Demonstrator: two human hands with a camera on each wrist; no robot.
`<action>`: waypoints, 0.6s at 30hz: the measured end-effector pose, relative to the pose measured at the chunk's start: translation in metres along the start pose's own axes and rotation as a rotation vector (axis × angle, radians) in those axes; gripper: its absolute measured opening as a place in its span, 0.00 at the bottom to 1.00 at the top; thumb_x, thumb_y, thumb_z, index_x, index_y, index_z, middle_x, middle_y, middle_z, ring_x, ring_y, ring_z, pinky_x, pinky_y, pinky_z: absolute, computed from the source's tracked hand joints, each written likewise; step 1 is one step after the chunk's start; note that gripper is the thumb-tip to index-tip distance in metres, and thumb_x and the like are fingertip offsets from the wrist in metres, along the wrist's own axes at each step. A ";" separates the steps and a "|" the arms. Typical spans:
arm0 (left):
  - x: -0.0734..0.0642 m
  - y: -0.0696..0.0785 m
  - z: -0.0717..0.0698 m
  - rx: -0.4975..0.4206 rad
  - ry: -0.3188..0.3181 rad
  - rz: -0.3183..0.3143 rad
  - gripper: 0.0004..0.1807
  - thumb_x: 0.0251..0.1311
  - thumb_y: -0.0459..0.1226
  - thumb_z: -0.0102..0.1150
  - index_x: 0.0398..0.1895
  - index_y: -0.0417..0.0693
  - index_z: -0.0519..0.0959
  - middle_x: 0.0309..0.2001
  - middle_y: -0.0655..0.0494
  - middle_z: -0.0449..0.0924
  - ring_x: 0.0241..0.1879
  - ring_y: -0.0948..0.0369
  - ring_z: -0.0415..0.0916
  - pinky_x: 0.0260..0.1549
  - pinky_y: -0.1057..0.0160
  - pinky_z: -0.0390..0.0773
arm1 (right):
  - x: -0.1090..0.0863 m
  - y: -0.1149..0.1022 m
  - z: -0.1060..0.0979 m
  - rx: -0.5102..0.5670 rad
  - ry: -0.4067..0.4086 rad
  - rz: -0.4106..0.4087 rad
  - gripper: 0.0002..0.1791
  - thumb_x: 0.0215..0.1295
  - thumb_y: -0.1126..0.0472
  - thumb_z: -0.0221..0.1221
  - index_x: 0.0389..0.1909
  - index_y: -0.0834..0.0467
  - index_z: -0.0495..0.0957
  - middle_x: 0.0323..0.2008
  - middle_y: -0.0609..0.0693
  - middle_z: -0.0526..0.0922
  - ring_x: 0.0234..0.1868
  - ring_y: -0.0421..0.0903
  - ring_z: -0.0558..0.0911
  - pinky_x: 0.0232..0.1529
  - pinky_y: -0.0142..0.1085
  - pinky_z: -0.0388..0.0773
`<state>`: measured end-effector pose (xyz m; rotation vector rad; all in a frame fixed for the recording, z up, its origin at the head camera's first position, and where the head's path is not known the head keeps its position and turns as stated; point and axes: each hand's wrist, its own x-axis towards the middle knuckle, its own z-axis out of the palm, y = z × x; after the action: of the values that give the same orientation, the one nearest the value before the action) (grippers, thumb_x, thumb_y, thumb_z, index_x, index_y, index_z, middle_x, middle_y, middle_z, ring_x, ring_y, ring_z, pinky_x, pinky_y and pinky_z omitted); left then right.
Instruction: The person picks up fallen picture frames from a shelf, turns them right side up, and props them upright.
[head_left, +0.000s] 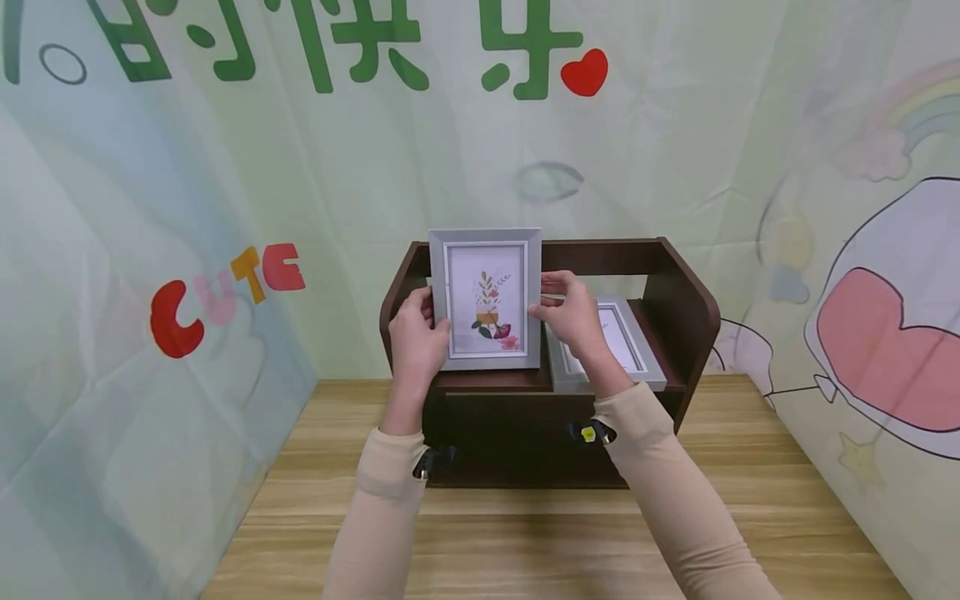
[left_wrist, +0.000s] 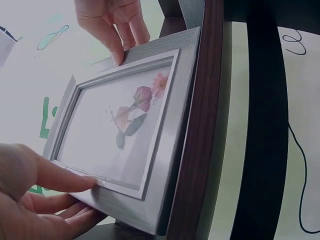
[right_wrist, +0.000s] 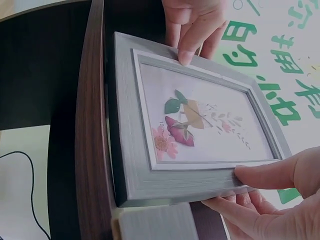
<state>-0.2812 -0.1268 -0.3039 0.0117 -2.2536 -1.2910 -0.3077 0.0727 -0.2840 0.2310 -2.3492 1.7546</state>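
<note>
A grey picture frame (head_left: 486, 363) with a floral print stands upright at the left part of a dark brown shelf (head_left: 495, 385). My left hand (head_left: 417, 337) pinches its left edge, thumb on the front and fingers behind. On the opposite edge my right hand (head_left: 573, 315) grips it the same way, as the right wrist view shows with the thumb on the grey border (right_wrist: 200, 187). A second grey picture frame (head_left: 647, 350) lies flat on the shelf to the right, partly hidden by my right hand and wrist.
The shelf's raised side panel (head_left: 678, 308) stands to the right, and a back rail (head_left: 600, 257) runs behind. Below is a wood-grain table (head_left: 525, 542). A printed cloth backdrop (head_left: 360, 183) hangs close behind and along both sides.
</note>
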 end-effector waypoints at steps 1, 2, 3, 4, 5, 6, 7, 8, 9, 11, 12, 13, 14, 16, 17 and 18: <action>0.000 0.000 0.000 -0.004 0.000 0.002 0.23 0.58 0.27 0.56 0.58 0.37 0.71 0.53 0.41 0.76 0.52 0.49 0.77 0.52 0.54 0.78 | 0.000 0.000 0.000 0.000 0.000 0.001 0.28 0.57 0.73 0.61 0.60 0.66 0.67 0.56 0.64 0.75 0.55 0.58 0.79 0.54 0.44 0.77; 0.000 0.000 -0.001 -0.007 0.000 0.004 0.22 0.58 0.27 0.56 0.58 0.37 0.71 0.52 0.41 0.76 0.51 0.49 0.77 0.52 0.54 0.78 | 0.000 0.000 0.000 -0.002 -0.001 0.002 0.28 0.57 0.73 0.61 0.60 0.65 0.67 0.56 0.64 0.75 0.55 0.58 0.78 0.54 0.44 0.77; -0.001 0.000 -0.001 -0.009 -0.001 0.006 0.23 0.58 0.26 0.56 0.58 0.37 0.71 0.52 0.40 0.76 0.51 0.49 0.77 0.52 0.54 0.78 | -0.001 -0.001 0.000 -0.002 -0.002 0.003 0.28 0.57 0.73 0.61 0.60 0.65 0.67 0.56 0.64 0.75 0.55 0.58 0.78 0.55 0.44 0.77; -0.001 0.000 -0.001 -0.012 0.000 0.008 0.22 0.58 0.26 0.56 0.58 0.37 0.71 0.52 0.40 0.77 0.51 0.49 0.77 0.52 0.54 0.78 | -0.001 -0.001 0.000 -0.004 -0.001 0.003 0.28 0.57 0.73 0.61 0.60 0.65 0.67 0.56 0.64 0.75 0.55 0.58 0.78 0.55 0.45 0.77; -0.001 0.000 -0.001 -0.016 0.001 0.011 0.23 0.57 0.26 0.56 0.58 0.37 0.71 0.52 0.40 0.77 0.51 0.49 0.77 0.52 0.54 0.78 | -0.001 -0.001 0.000 -0.006 0.000 0.004 0.28 0.58 0.73 0.61 0.60 0.65 0.67 0.56 0.63 0.75 0.55 0.58 0.78 0.55 0.45 0.77; -0.001 0.000 -0.001 -0.018 0.001 0.012 0.23 0.57 0.26 0.56 0.58 0.37 0.71 0.52 0.40 0.77 0.51 0.49 0.77 0.52 0.54 0.78 | -0.001 0.000 0.000 -0.005 0.002 0.004 0.28 0.58 0.73 0.61 0.60 0.65 0.67 0.56 0.63 0.75 0.55 0.57 0.78 0.55 0.45 0.77; -0.001 -0.001 -0.001 -0.021 0.001 0.014 0.23 0.57 0.26 0.56 0.58 0.37 0.71 0.51 0.40 0.77 0.51 0.49 0.77 0.52 0.54 0.78 | -0.001 0.000 0.000 -0.005 0.003 0.004 0.28 0.58 0.73 0.61 0.60 0.64 0.67 0.56 0.63 0.75 0.55 0.57 0.78 0.55 0.45 0.77; -0.001 -0.001 -0.001 -0.023 0.002 0.016 0.23 0.57 0.26 0.56 0.57 0.38 0.71 0.51 0.40 0.77 0.51 0.49 0.77 0.51 0.54 0.78 | -0.001 0.000 0.000 -0.001 0.004 0.003 0.27 0.58 0.73 0.61 0.60 0.64 0.67 0.56 0.63 0.75 0.55 0.57 0.78 0.55 0.45 0.77; -0.001 -0.002 -0.001 -0.026 0.002 0.017 0.23 0.57 0.26 0.56 0.57 0.38 0.70 0.51 0.41 0.77 0.51 0.49 0.77 0.51 0.54 0.78 | -0.001 0.000 0.000 0.002 0.006 0.001 0.27 0.58 0.73 0.61 0.60 0.64 0.67 0.56 0.63 0.75 0.55 0.57 0.78 0.55 0.45 0.77; -0.002 -0.002 -0.001 -0.031 0.007 0.023 0.23 0.57 0.26 0.57 0.57 0.38 0.70 0.50 0.41 0.77 0.50 0.50 0.77 0.51 0.54 0.78 | -0.002 0.001 0.001 0.011 0.011 -0.001 0.27 0.58 0.73 0.61 0.59 0.64 0.67 0.56 0.63 0.75 0.55 0.57 0.78 0.55 0.45 0.77; -0.002 -0.003 0.000 -0.031 0.011 0.026 0.23 0.56 0.26 0.57 0.57 0.38 0.70 0.50 0.41 0.77 0.50 0.50 0.77 0.51 0.54 0.78 | -0.002 0.001 0.001 0.017 0.011 -0.002 0.27 0.58 0.73 0.61 0.59 0.64 0.67 0.56 0.63 0.75 0.55 0.57 0.78 0.55 0.45 0.77; -0.002 -0.003 0.000 -0.033 0.015 0.029 0.23 0.56 0.26 0.57 0.57 0.38 0.70 0.50 0.41 0.77 0.50 0.50 0.77 0.51 0.54 0.78 | -0.002 0.001 0.001 0.022 0.013 -0.004 0.27 0.57 0.74 0.61 0.59 0.64 0.67 0.56 0.63 0.75 0.55 0.57 0.78 0.55 0.45 0.77; -0.002 -0.004 0.000 -0.034 0.021 0.033 0.23 0.56 0.26 0.57 0.57 0.38 0.71 0.50 0.41 0.78 0.50 0.50 0.77 0.51 0.55 0.78 | -0.002 0.001 0.001 0.026 0.014 -0.005 0.27 0.57 0.74 0.61 0.59 0.64 0.67 0.56 0.63 0.75 0.55 0.58 0.78 0.55 0.45 0.77; -0.002 -0.005 0.001 -0.037 0.031 0.038 0.22 0.56 0.25 0.57 0.56 0.39 0.71 0.49 0.40 0.78 0.49 0.50 0.78 0.51 0.55 0.78 | -0.002 0.002 0.002 0.035 0.014 -0.009 0.28 0.57 0.74 0.60 0.59 0.64 0.67 0.56 0.63 0.75 0.55 0.58 0.78 0.55 0.45 0.77; -0.002 -0.005 0.001 -0.038 0.034 0.040 0.22 0.56 0.25 0.57 0.56 0.39 0.71 0.49 0.41 0.78 0.49 0.50 0.78 0.51 0.55 0.78 | -0.002 0.002 0.002 0.040 0.015 -0.010 0.28 0.57 0.75 0.60 0.59 0.64 0.67 0.56 0.63 0.75 0.55 0.58 0.78 0.55 0.45 0.77; -0.002 -0.005 0.001 -0.039 0.036 0.040 0.22 0.55 0.25 0.58 0.56 0.39 0.71 0.49 0.41 0.78 0.49 0.50 0.78 0.50 0.55 0.78 | -0.002 0.002 0.002 0.044 0.015 -0.009 0.28 0.57 0.75 0.60 0.59 0.64 0.67 0.56 0.63 0.75 0.56 0.58 0.78 0.55 0.45 0.77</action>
<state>-0.2813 -0.1279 -0.3095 -0.0240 -2.1869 -1.3036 -0.3059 0.0713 -0.2868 0.2340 -2.2977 1.7985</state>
